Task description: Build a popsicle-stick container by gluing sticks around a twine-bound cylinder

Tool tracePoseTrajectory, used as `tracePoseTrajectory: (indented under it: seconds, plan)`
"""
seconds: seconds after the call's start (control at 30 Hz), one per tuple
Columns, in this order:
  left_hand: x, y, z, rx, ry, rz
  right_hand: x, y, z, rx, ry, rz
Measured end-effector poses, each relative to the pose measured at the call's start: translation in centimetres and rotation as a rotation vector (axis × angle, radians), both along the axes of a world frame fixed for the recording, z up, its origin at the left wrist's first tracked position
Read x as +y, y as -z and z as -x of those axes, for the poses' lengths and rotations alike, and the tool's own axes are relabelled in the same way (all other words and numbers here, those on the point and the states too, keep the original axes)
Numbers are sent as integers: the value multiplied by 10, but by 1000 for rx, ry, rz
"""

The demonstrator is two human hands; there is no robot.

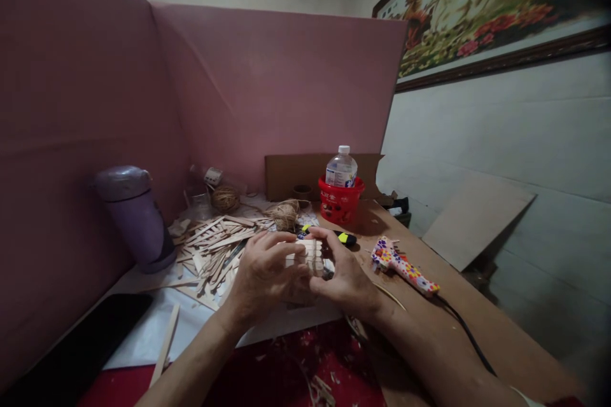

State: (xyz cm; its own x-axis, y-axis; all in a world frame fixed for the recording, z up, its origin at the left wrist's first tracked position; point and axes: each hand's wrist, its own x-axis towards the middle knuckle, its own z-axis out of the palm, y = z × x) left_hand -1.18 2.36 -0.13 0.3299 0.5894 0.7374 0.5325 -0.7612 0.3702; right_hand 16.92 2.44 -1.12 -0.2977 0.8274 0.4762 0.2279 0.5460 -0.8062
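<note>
Both my hands grip a small craft piece of pale wooden sticks (312,249) set side by side, with a band of twine across it. My left hand (267,267) has its fingers curled over the left side and top. On the right side, the thumb and fingers of my right hand (344,276) pinch the piece. Its underside is hidden by my hands. Just behind it lies a black and yellow utility knife (346,239). A heap of loose wooden craft sticks (214,248) spreads to the left of my left hand.
A floral glue gun (403,267) with a black cord lies at right. Behind stand a red bucket (338,202) holding a plastic bottle (342,168), and twine balls (285,215). A purple tumbler (138,222) and dark flat object (90,346) are at left.
</note>
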Motion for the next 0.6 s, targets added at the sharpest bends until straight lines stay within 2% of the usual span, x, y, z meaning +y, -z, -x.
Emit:
tracePoseTrajectory:
  seconds: [0.27, 0.6]
  plan:
    - [-4, -2, -4, -203, 65, 125, -1, 1, -1, 29, -21, -49]
    - [-5, 1, 0, -183, 21, 66, -2, 4, -1, 72, -60, -78]
